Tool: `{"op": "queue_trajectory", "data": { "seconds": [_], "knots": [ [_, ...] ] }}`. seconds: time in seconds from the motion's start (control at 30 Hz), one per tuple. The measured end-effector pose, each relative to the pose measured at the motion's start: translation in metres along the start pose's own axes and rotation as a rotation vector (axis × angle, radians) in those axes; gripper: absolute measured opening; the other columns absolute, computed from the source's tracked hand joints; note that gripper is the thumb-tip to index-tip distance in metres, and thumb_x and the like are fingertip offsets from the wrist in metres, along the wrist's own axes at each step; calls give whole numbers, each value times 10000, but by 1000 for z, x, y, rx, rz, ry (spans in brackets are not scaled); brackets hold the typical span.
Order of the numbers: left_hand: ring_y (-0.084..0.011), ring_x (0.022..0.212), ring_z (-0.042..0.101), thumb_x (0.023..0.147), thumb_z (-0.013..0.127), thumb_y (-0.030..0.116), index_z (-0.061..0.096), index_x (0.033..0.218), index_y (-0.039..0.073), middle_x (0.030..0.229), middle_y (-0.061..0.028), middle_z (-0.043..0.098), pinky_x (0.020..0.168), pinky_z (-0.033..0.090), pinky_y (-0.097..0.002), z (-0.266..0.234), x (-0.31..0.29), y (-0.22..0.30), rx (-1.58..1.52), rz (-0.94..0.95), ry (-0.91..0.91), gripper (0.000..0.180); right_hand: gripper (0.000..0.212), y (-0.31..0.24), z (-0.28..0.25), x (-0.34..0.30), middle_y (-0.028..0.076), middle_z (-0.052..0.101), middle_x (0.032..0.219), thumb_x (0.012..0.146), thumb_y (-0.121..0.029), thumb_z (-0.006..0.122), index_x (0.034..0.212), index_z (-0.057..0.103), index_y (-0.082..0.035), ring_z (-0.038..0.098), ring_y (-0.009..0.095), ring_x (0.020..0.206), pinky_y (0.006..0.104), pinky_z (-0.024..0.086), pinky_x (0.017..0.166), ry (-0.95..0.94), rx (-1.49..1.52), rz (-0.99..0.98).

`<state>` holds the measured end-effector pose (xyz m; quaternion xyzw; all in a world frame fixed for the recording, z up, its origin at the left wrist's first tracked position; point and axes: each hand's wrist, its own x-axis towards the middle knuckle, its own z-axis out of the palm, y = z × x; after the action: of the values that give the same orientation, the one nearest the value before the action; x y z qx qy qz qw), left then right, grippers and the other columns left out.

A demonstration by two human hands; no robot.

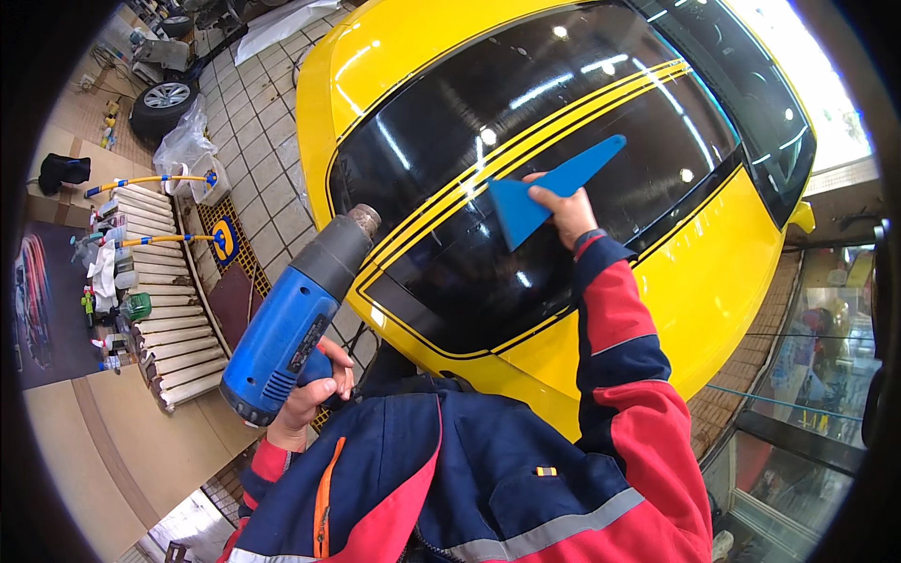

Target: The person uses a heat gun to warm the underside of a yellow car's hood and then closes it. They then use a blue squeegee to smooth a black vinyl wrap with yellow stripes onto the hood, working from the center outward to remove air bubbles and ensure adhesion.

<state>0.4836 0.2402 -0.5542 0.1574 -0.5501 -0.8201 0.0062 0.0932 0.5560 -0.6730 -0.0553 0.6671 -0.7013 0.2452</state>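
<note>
My left hand (pixel 314 392) is closed around the handle of a blue and black heat gun (pixel 293 324). Its metal nozzle (pixel 364 220) points up and away, close to the front edge of a yellow car's hood (pixel 694 272). In my right hand (pixel 568 214) is a blue plastic squeegee (pixel 549 192), its broad end to the left and its narrow tip to the far right. The squeegee is over the glossy black film (pixel 422 188) on the hood, beside yellow stripes (pixel 488 169). Whether its edge touches the film I cannot tell.
A white radiator (pixel 160 310) with bottles and hoses stands at the left. Behind it lie a wheel (pixel 164 103) and a plastic tub (pixel 208 183) on the tiled floor (pixel 253 122). The windshield (pixel 741 94) is at far right; a glass cabinet (pixel 807 375) stands at right.
</note>
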Motion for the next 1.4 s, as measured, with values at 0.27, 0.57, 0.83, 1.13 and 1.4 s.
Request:
{"op": "queue_trajectory", "data": {
  "seconds": [0.27, 0.57, 0.83, 1.13, 1.4],
  "knots": [
    [-219, 645, 644, 803, 782, 229, 669, 1081, -78, 705, -97, 619, 704, 567, -373, -3, 2, -5, -38, 22, 1, 430, 271, -4, -34, -31, 51, 764, 1012, 1003, -160, 774, 1267, 771, -99, 672, 119, 760, 257, 491, 553, 275, -265, -22],
    [-206, 660, 630, 817, 772, 214, 652, 1101, -67, 724, -89, 614, 697, 545, -357, 3, 10, 3, -17, -24, -86, 417, 228, 2, 8, -29, 63, 786, 1000, 1001, -183, 777, 1220, 780, -118, 670, 133, 671, 269, 527, 549, 184, -359, 45],
    [-203, 669, 636, 826, 777, 214, 656, 1110, -69, 723, -83, 617, 704, 542, -365, 14, 7, 6, -27, 22, -92, 419, 212, 17, 58, -40, 64, 781, 1005, 1001, -174, 762, 1208, 781, -130, 707, 154, 703, 300, 584, 580, 76, -405, 32],
    [-203, 667, 635, 817, 776, 224, 664, 1111, -67, 721, -82, 613, 721, 561, -359, 16, -27, 9, 40, 2, -78, 429, 223, -4, -11, -34, 71, 794, 999, 998, -142, 753, 1215, 793, -109, 710, 138, 722, 266, 531, 553, 360, -292, -60],
    [-198, 668, 635, 823, 767, 226, 667, 1105, -72, 720, -85, 610, 726, 562, -365, 7, -60, 0, 28, 8, -10, 422, 206, 32, 61, -42, 82, 792, 960, 1001, -157, 767, 1198, 785, -98, 714, 151, 669, 293, 566, 550, 126, -375, -18]
  ]
}}
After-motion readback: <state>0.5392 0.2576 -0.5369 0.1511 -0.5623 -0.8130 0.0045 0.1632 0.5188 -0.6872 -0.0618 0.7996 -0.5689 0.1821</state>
